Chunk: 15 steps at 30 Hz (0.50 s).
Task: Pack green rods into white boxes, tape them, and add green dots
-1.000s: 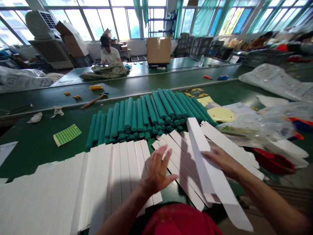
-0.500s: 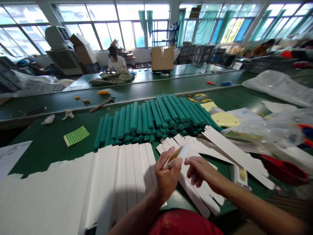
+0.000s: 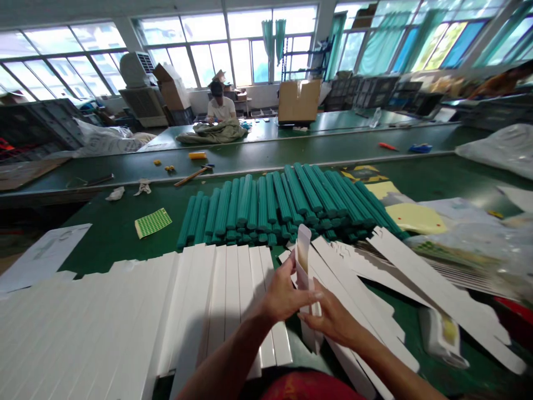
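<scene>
A long, narrow white cardboard box (image 3: pixel 306 266) is held between both hands, its far end open with a flap standing up. My left hand (image 3: pixel 281 291) grips its left side, thumb across the front. From the right, my right hand (image 3: pixel 333 316) closes around the lower part, fingers partly hidden by the box. Flat white box blanks (image 3: pixel 350 283) lie fanned out under and right of my right hand. Left of my left hand, long white boxes (image 3: pixel 200 300) lie side by side in a row. Beyond the hands is a pile of green ribbed rods (image 3: pixel 270 205).
A tape dispenser (image 3: pixel 443 336) stands at the right among the blanks. On the left lie a green sticker sheet (image 3: pixel 153 223) and a white paper (image 3: pixel 45 253). Behind the rods are a hammer (image 3: pixel 194 175) and a yellow cylinder (image 3: pixel 197 155). A person (image 3: pixel 220 105) sits across the tables.
The box has turned from tilted in my left hand to lengthwise, pointing away. My right hand, earlier apart from it, now grips it too. The view has shifted left.
</scene>
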Each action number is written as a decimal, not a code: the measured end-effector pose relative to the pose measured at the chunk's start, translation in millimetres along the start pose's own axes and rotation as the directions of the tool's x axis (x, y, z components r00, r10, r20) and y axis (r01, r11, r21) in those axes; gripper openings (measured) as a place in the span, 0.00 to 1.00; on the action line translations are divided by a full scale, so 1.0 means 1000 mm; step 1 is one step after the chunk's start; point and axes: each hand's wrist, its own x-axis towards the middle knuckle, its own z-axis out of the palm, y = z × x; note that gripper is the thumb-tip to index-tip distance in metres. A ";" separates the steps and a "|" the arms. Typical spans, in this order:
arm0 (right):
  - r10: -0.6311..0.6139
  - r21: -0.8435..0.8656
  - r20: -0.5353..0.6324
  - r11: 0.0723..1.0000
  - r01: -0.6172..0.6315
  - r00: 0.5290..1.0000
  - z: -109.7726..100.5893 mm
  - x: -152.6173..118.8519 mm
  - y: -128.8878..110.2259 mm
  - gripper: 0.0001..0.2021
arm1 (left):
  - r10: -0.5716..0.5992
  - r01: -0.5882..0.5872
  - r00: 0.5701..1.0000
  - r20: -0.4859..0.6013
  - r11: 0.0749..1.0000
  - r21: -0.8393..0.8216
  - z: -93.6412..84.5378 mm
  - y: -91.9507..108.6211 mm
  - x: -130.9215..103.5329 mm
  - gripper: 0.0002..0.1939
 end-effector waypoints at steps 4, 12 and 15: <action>0.065 0.121 0.236 0.988 -0.096 0.969 -0.017 0.015 0.004 0.30 | -0.125 0.131 0.969 -0.215 0.991 0.011 -0.013 -0.005 0.004 0.23; -0.001 -0.349 -0.090 0.937 -0.030 0.996 -0.029 0.136 0.030 0.23 | 0.028 0.017 0.890 -0.455 0.996 0.093 -0.017 -0.014 -0.015 0.25; -0.206 -0.539 0.090 0.812 0.221 0.974 -0.003 0.196 0.014 0.33 | 0.159 -0.062 0.882 -0.443 0.972 0.226 -0.010 -0.036 -0.029 0.28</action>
